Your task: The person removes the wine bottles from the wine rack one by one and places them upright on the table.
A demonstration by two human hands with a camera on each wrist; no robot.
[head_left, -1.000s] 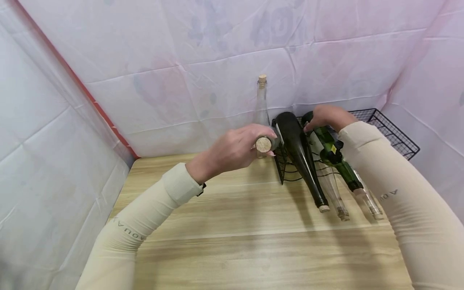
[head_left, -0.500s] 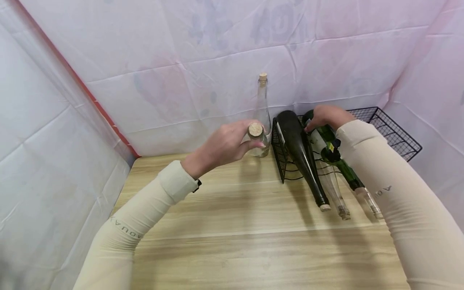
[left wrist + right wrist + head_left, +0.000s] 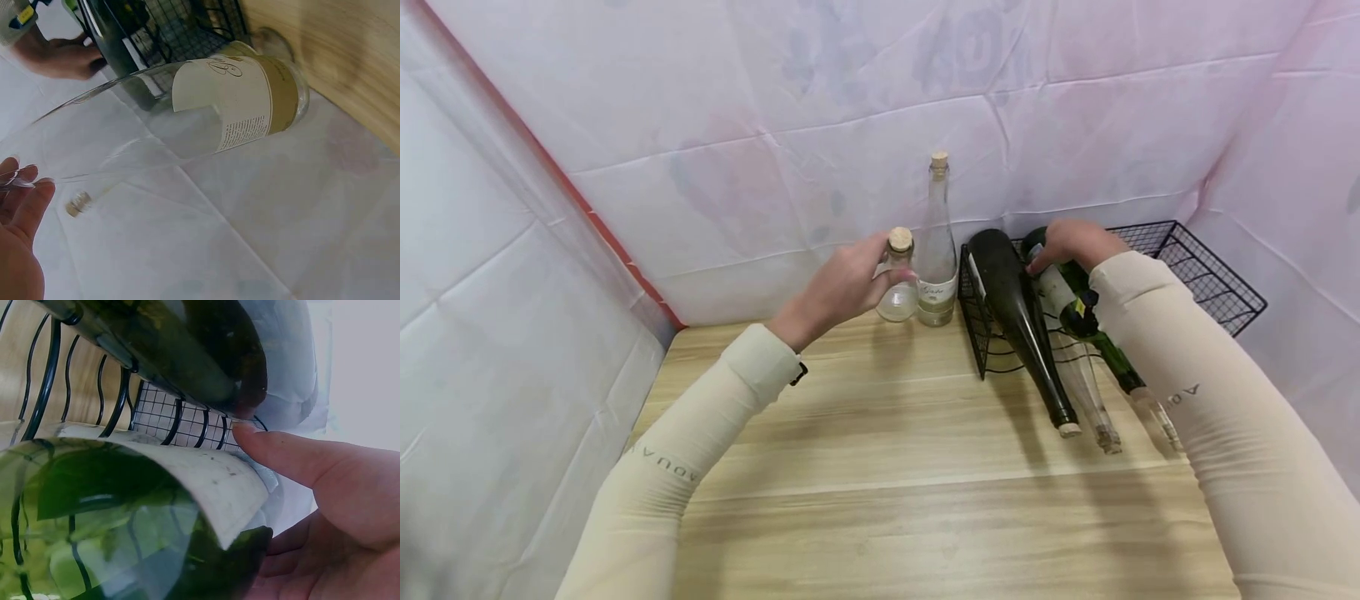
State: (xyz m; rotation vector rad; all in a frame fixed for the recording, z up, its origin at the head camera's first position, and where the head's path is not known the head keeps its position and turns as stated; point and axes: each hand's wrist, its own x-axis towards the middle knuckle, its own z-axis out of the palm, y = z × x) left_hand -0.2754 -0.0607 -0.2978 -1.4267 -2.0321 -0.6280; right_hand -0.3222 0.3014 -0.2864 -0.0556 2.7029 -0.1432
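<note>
In the head view my left hand [image 3: 842, 287] pinches the neck of a clear glass bottle [image 3: 897, 302] with a cork in it. That bottle is upright near the table's back edge; whether its base touches the table, I cannot tell. Close on its right stands another corked clear bottle [image 3: 936, 250] with a cream and gold label. Clear glass overlaps in the left wrist view, with a cream label [image 3: 244, 94] showing. My right hand [image 3: 1071, 243] grips the base end of a green bottle [image 3: 112, 512] lying in the black wire rack [image 3: 1217, 287]. Its thumb [image 3: 275, 450] lies between that bottle and a dark one.
A dark green corked bottle [image 3: 1018, 308] lies in the rack's left part, its neck pointing toward the front. Below hang the necks of more clear bottles, one of them [image 3: 1093, 408] near the middle. The wooden table [image 3: 865, 500] meets white sheeting [image 3: 715, 217] at the back.
My left hand has moved left with the corked clear bottle, from beside the rack to the left of the standing bottle, and the bottle is now more upright. My right hand has barely moved.
</note>
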